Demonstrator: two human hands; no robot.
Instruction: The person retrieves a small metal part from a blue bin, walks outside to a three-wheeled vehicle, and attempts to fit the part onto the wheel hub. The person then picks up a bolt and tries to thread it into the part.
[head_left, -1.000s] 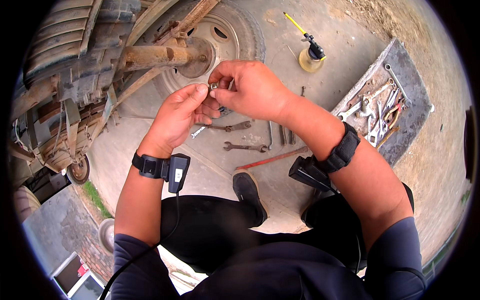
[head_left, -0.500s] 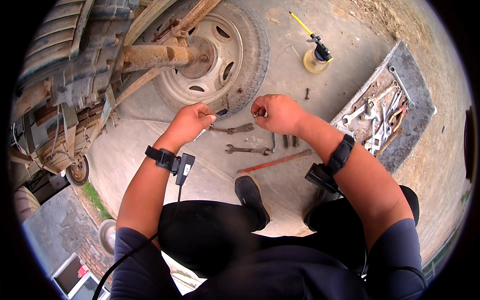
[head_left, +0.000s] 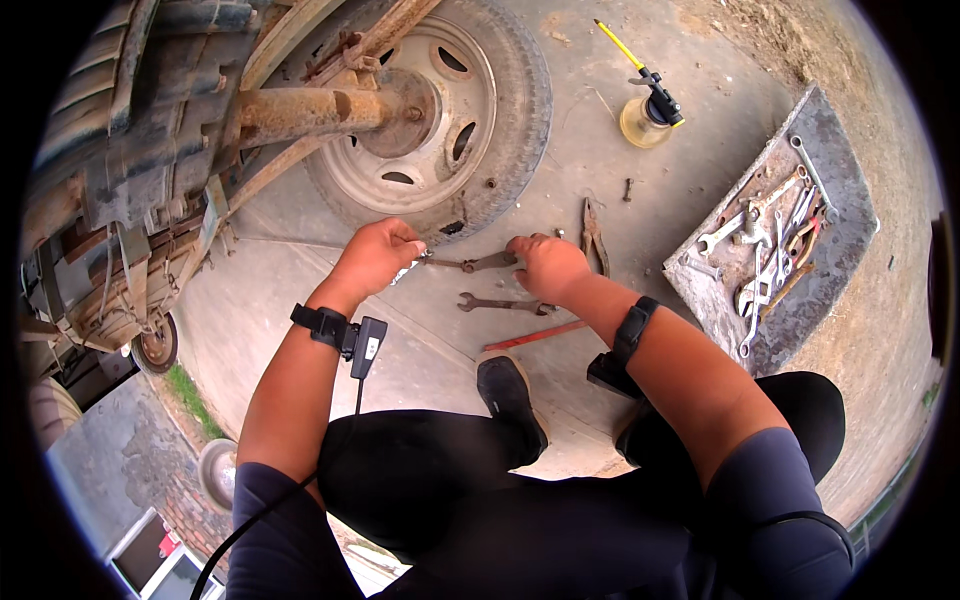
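My left hand (head_left: 375, 255) is closed in a pinch by the tyre's lower edge. A small whitish, shiny piece (head_left: 404, 272) shows under its fingers, but I cannot make out what it is. Over the tools on the concrete hovers my right hand (head_left: 550, 266), its thumb and fingers apart and nothing visible between them. Closest to its fingertips is a rusty adjustable wrench (head_left: 490, 262). An open-ended wrench (head_left: 498, 304) lies just below, partly hidden by that hand. Right of the hand are pliers (head_left: 594, 240) with dark jaws, and a small bolt (head_left: 628, 190).
A wheel (head_left: 478, 210) on a rusty axle (head_left: 300, 112) lies ahead on the left. A metal tray (head_left: 840, 215) of wrenches stands at right. Beyond is a spray bottle (head_left: 642, 122) with a yellow nozzle. A red bar (head_left: 535, 335) lies near my shoe (head_left: 508, 392).
My right hand has moved down and slightly right, from a raised pinch on a small piece to fingers apart over the tools. The pliers have come into sight. My left hand stays nearly in place.
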